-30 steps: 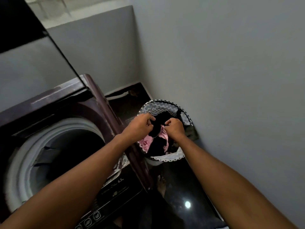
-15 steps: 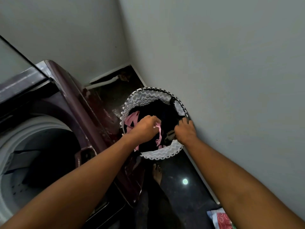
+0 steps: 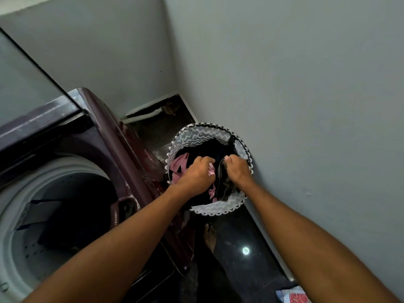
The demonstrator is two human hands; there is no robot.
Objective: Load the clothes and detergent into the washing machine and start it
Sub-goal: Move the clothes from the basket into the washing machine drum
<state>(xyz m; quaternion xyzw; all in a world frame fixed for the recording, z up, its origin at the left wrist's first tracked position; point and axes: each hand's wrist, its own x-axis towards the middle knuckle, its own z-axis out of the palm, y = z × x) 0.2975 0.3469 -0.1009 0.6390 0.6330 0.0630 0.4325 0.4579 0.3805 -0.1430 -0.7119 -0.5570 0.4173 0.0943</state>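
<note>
A: Hands?
B: Both in the laundry basket [image 3: 197, 136]. Left hand [image 3: 196, 174] clutches pink cloth [image 3: 211, 171], right hand [image 3: 237, 169] clutches dark clothes [image 3: 223, 184].
A: Basket location?
B: On the floor, between the washing machine [image 3: 105, 132] and the wall. Drum [image 3: 63, 206] open, dark item inside.

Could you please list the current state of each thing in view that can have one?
Maroon top-loading washing machine: lid up, drum open.
White zigzag-patterned laundry basket: upright, holding clothes.
Pink and black clothes: inside the basket.
Left hand: gripping pink cloth.
Right hand: gripping dark cloth.
</note>
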